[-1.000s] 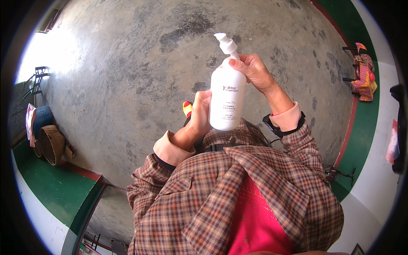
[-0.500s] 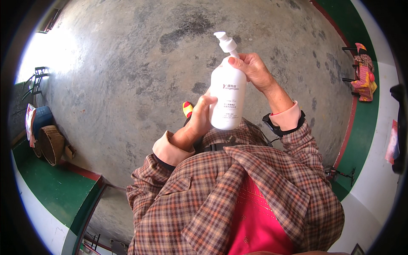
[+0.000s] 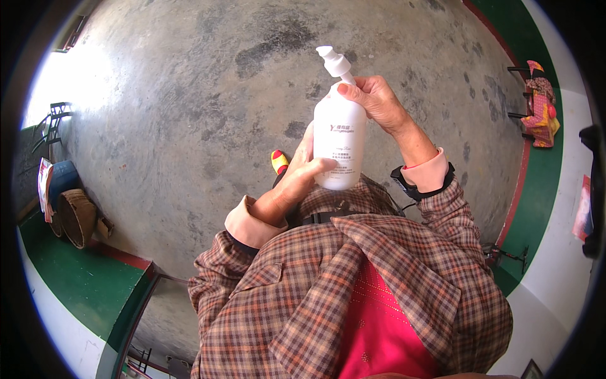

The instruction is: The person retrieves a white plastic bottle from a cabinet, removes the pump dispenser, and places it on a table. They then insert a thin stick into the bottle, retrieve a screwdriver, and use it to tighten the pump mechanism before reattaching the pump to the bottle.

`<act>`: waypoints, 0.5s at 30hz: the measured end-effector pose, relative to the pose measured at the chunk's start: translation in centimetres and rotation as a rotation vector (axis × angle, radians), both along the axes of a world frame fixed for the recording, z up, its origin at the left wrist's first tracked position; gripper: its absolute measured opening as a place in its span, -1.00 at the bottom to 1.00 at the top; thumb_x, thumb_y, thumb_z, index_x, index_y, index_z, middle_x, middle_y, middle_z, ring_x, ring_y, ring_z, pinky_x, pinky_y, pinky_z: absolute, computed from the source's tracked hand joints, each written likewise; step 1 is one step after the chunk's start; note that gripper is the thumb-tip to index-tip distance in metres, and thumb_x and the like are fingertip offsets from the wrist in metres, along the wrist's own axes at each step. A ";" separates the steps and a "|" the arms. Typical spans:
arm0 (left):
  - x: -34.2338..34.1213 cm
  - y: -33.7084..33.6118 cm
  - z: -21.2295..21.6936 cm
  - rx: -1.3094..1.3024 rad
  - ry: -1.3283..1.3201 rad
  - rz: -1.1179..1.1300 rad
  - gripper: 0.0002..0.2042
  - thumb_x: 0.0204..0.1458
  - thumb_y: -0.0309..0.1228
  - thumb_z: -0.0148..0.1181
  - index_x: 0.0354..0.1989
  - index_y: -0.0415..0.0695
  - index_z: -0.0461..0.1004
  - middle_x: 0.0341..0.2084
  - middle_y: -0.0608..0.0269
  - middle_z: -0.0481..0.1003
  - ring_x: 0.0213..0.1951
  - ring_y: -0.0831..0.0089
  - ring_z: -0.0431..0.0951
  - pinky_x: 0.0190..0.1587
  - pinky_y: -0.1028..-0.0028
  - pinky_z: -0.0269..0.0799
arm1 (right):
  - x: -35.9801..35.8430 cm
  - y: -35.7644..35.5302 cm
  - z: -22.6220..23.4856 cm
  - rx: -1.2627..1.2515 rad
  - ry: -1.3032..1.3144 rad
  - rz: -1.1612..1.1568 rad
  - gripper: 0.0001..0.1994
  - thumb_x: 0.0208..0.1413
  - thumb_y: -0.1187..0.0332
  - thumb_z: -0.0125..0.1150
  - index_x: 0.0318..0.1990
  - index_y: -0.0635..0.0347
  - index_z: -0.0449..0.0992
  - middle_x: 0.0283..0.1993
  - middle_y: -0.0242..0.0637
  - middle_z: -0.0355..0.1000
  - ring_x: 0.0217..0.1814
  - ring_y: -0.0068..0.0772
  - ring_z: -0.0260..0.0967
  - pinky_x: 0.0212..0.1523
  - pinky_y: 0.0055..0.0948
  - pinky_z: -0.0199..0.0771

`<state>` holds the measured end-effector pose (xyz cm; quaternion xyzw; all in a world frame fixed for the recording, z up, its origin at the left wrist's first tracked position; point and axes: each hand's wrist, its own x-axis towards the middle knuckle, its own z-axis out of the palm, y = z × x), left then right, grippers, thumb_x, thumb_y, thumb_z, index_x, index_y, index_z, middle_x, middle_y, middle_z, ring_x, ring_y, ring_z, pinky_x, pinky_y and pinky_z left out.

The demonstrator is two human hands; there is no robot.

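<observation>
Bottle: the white bottle (image 3: 341, 129) is in the upper centre of the frame, slightly higher than a second ago, its top leaning left.
Left hand: the left hand (image 3: 300, 177) grasps its lower left; the left thumb (image 3: 324, 165), earlier at the edge, now lies across the lower front, over some print.
Right hand: the right hand (image 3: 380, 107) is at the shoulder as before, fingers (image 3: 372, 84) grasping just below the pump.
Pump: the pump (image 3: 334, 63) is smooth and white, with a ribbed-looking round collar and a short spout pointing left.
Bottle shape: rounded shoulders, straight sides, plastic-looking.
Clothing: a brown checked woven jacket (image 3: 303, 271) over a red top (image 3: 385, 322) dotted with studs.
Floor: the grey floor (image 3: 183, 145) is mottled with dark patches.
</observation>
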<state>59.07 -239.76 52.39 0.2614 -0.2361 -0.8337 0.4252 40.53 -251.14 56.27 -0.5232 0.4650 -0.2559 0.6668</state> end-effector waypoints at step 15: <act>0.5 -0.3 -0.2 0.009 -0.072 0.002 -0.10 -0.19 -0.27 0.20 0.41 -0.22 -0.03 0.21 0.05 0.24 0.26 0.28 0.26 0.29 0.24 0.18 | 0.6 -0.3 -0.2 -0.019 0.057 -0.030 -0.66 0.15 0.08 0.36 -0.30 0.25 0.64 -0.41 -0.45 0.53 -0.39 -0.71 0.40 -0.37 -0.60 0.38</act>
